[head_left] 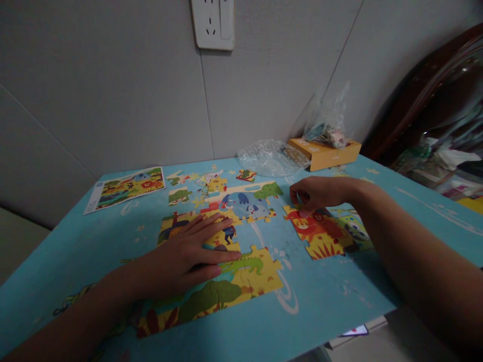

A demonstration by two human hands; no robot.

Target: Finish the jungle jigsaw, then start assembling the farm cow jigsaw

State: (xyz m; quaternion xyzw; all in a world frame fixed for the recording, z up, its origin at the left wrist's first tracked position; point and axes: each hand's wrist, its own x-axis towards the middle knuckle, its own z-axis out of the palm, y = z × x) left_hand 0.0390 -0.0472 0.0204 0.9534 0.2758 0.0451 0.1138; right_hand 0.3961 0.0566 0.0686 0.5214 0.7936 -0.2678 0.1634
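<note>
Lion puzzle section point(322, 236), right of centre, is best kept flat under the half-curled right hand point(315, 195), its pinch unclear, with crocodile puzzle section point(260, 279), lower centre, steadied by the splayed, ungrasping left hand point(190, 254).

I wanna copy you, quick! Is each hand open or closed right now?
Left hand: open, spread flat over the puzzle.
Right hand: curled, fingertips at the lion piece; can't tell if it's gripping.
</note>
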